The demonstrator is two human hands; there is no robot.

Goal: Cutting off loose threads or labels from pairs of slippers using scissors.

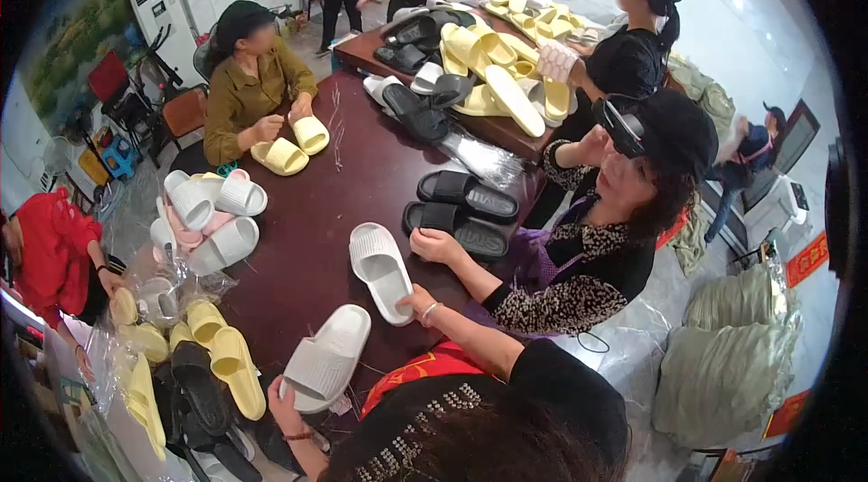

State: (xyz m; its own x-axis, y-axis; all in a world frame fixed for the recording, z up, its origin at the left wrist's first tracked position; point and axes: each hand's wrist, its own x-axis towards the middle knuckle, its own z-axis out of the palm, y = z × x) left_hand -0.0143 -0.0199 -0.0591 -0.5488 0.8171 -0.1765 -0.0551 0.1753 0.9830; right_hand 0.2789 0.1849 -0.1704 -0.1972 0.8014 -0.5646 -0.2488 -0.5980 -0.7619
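Both my hands are on light grey slippers over the dark red table [289,229]. My left hand [287,411] is closed on the side of one slipper [316,369], tilted at the table's near edge. Thumb and fingers of my right hand [419,305] grip the heel end of the other slipper [378,269], its toe pointing away from me. Just right of it, a pair of black slippers [463,193] lies in front of a co-worker, whose hand [436,245] rests beside them.
Yellow, black and grey slippers [493,52] are heaped on the far table part. Grey and pink slippers [226,242] sit at left, near yellow and black ones [237,373] with clear plastic. Several co-workers surround the table. Green sacks [723,373] stand on the floor at right.
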